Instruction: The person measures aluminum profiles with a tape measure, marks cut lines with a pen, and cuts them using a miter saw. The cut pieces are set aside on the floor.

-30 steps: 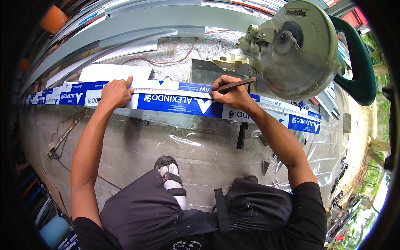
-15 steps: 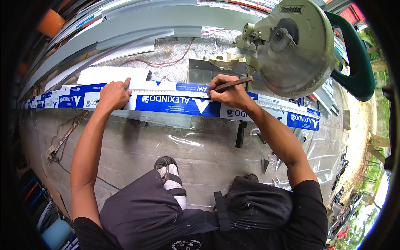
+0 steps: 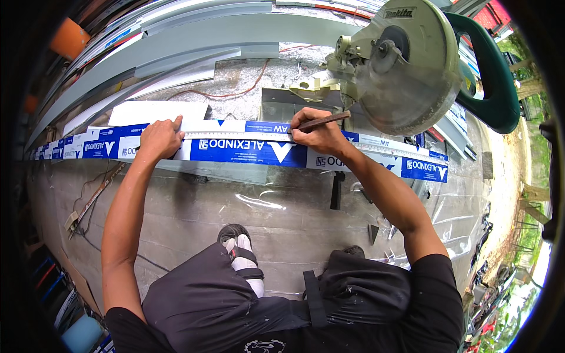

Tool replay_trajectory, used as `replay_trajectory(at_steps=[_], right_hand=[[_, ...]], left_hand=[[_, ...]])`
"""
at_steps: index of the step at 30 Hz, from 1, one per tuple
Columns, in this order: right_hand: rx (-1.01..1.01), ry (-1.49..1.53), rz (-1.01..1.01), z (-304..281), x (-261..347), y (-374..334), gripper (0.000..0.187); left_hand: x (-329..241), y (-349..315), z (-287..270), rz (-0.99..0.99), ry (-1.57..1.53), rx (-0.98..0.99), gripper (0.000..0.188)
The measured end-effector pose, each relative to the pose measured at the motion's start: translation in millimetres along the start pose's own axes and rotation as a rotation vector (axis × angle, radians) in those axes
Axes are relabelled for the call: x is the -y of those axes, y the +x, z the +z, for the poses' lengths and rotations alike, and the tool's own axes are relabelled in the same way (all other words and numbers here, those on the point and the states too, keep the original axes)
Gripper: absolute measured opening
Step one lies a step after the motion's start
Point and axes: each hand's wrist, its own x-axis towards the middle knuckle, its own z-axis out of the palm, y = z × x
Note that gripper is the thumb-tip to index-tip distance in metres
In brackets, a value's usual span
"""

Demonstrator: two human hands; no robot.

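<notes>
A long metal profile (image 3: 235, 154) in blue and white printed film lies crosswise in front of me. A steel ruler (image 3: 235, 136) with fine graduations runs along its top. My left hand (image 3: 159, 140) is closed over the profile at the ruler's left end, its fingertips partly hidden. In my right hand (image 3: 318, 135) I grip a brown carpenter's pencil (image 3: 325, 120), slanting up to the right. That hand rests on the ruler and profile near the middle, and the pencil's tip is hidden by my fingers.
A mitre saw (image 3: 406, 76) with a round guard and green handle (image 3: 491, 76) stands just beyond my right hand. Grey metal lengths (image 3: 235, 32) lie behind the profile. A dark tool handle (image 3: 337, 191) and a cable (image 3: 94, 238) are on the plastic-covered floor near my feet.
The view has shifted slightly, so the saw and profile appear a little further left. Both hands keep their places on the profile, and the pencil stays in my right hand.
</notes>
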Motion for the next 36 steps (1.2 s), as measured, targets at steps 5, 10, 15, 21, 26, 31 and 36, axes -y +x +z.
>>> replay_trajectory(at_steps=[5, 10, 15, 21, 26, 31, 36], right_hand=[[-0.002, 0.168, -0.071, -8, 12, -12, 0.014], [0.242, -0.028, -0.186, -38, 37, -88, 0.007], [-0.44, 0.085, 0.269, -58, 31, -223, 0.011], [-1.761, 0.49, 0.382, -90, -19, -380, 0.013], [-2.106, 0.459, 0.427, -110, -45, -474, 0.022], [-1.878, 0.121, 0.456, -158, -73, -479, 0.029], [-1.557, -0.218, 0.459, -234, -117, -402, 0.054]], left_hand=[[0, 0, -5, -0.023, -0.02, 0.015, 0.052], [20, 11, 15, -0.014, -0.023, 0.019, 0.054], [50, 21, 23, 0.297, -0.134, -0.142, 0.041], [20, 5, 15, 0.389, -0.505, 0.07, 0.039], [-11, -11, 28, 0.409, -0.65, 0.211, 0.054], [-28, -46, 20, 0.355, -0.576, 0.11, 0.086], [-69, -105, 38, 0.507, -0.337, 0.218, 0.083]])
